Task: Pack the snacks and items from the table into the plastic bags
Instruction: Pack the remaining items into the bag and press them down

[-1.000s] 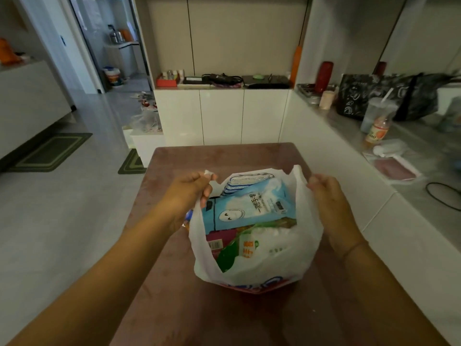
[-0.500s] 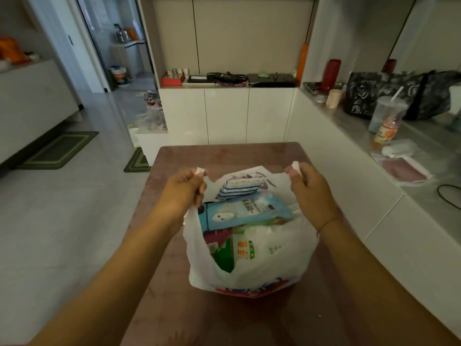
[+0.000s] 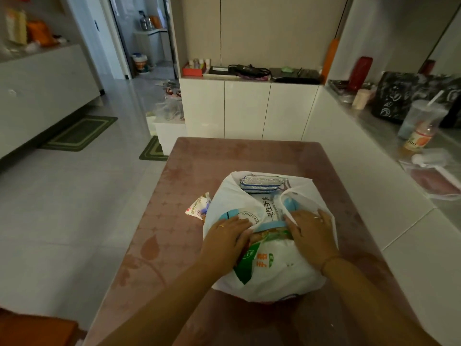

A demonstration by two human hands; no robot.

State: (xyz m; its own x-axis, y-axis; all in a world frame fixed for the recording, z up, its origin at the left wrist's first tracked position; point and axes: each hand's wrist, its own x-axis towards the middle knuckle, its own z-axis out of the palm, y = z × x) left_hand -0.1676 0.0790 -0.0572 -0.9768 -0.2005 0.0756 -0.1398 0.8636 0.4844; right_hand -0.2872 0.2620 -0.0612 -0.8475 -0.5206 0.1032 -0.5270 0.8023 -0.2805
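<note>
A full white plastic bag [image 3: 279, 280] lies on the pink-brown table [image 3: 162, 233]. Inside it show a silver-and-blue pack [image 3: 260, 183] at the far end, a blue-and-white packet [image 3: 270, 208] with printed writing, and a green snack bag [image 3: 249, 267]. My left hand [image 3: 225, 237] lies flat on the bag's left side, fingers stretched out. My right hand [image 3: 311, 231] rests flat on the right side, over a loose bag handle. A small white snack packet [image 3: 198, 207] lies on the table just left of the bag, partly hidden behind it.
A white counter [image 3: 374, 151] runs along the table's right side with a drink cup [image 3: 421, 121], a bottle and a dark patterned bag [image 3: 399, 96]. White cabinets [image 3: 249, 108] stand beyond the far table edge. Open tiled floor with green mats [image 3: 79, 132] lies to the left.
Both hands let go of the raised bag handles and came down flat onto the bag. The bag has sunk and flattened, and the small packet at its left now shows.
</note>
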